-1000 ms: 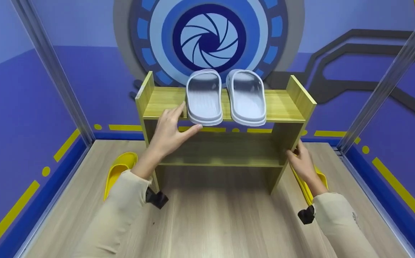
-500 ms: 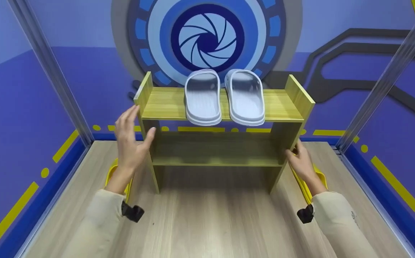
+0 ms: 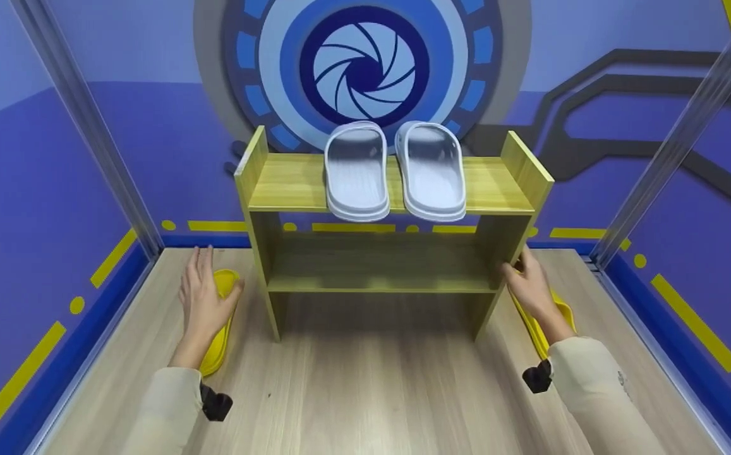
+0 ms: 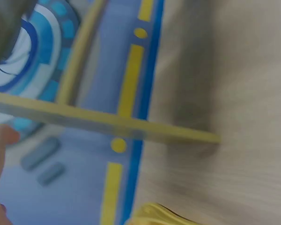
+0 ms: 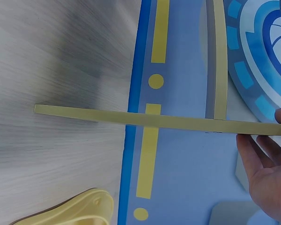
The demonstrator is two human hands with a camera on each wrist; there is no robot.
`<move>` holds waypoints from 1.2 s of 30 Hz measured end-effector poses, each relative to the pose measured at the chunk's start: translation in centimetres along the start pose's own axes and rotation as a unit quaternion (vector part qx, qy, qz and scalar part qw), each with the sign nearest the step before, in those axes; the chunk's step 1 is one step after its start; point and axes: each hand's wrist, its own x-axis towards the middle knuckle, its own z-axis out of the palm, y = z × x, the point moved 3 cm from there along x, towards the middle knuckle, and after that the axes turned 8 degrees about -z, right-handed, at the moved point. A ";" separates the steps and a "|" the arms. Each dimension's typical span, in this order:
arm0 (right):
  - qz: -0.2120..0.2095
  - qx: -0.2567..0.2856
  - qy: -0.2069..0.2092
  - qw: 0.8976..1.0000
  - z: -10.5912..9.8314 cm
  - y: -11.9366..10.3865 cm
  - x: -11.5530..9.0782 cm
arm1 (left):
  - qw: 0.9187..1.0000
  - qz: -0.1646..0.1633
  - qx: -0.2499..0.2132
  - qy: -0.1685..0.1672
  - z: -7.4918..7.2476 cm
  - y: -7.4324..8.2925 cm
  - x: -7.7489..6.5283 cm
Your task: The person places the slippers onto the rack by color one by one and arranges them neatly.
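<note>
In the head view, my left hand [image 3: 204,303] is over a yellow clog [image 3: 217,355] on the floor left of the wooden shoe rack [image 3: 296,183]. Its fingers are extended and the thumb is spread, covering part of the clog. My right hand [image 3: 532,287] grips the rack's right side panel [image 5: 178,122]; the right wrist view shows fingers on one face and the thumb on the other. Behind that forearm lies another yellow clog [image 3: 537,335], partly hidden. Two pale grey clogs, a left one [image 3: 357,180] and a right one [image 3: 433,177], sit side by side on the top shelf.
The rack's lower shelf [image 3: 381,265] spans between its two side panels. Purple-blue printed walls [image 3: 706,227] with metal corner posts [image 3: 96,126] close in the back and sides. Wood-grain flooring [image 3: 378,392] runs in front of the rack.
My left hand has moved from beside the left grey clog, past the rack's left panel, down to the left yellow clog. My right hand stays on the right panel.
</note>
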 end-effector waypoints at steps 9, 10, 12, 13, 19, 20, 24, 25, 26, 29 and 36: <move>-0.001 -0.013 0.000 1.000 -0.3 2.4 0.3 | 0.984 -0.108 0.084 -0.115 2.0 -5.0 -2.0; 0.000 -0.017 0.000 1.000 -0.3 2.7 0.3 | 0.981 -0.118 0.090 -0.121 2.1 -5.5 -2.2; 0.004 -0.018 -0.002 1.000 -0.3 3.1 0.3 | 0.975 -0.143 0.098 -0.137 2.5 -6.4 -2.6; 0.006 -0.017 -0.003 1.000 -0.3 3.2 0.3 | 0.972 -0.155 0.100 -0.144 2.7 -6.8 -2.8; 0.004 -0.013 -0.005 1.000 -0.2 3.1 0.3 | 0.956 -0.209 0.117 -0.170 3.5 -8.7 -4.1; 0.003 -0.014 -0.004 1.000 -0.2 3.1 0.3 | 0.954 -0.213 0.123 -0.171 3.5 -8.9 -4.2; 0.004 -0.010 -0.002 1.000 -0.2 3.0 0.3 | 0.947 -0.231 0.139 -0.174 3.8 -9.7 -4.9; 0.003 -0.006 -0.001 1.000 -0.2 2.9 0.3 | 0.945 -0.237 0.142 -0.175 3.8 -9.9 -5.0; 0.003 -0.003 0.000 1.000 -0.2 2.6 0.3 | 0.943 -0.243 0.142 -0.176 3.9 -10.0 -5.1; 0.007 0.004 -0.003 1.000 -0.2 1.2 0.1 | 0.935 -0.268 0.139 -0.187 4.2 -10.4 -5.5; 0.007 0.014 -0.003 1.000 -0.1 0.9 0.0 | 0.921 -0.310 0.130 -0.196 4.9 -10.8 -6.4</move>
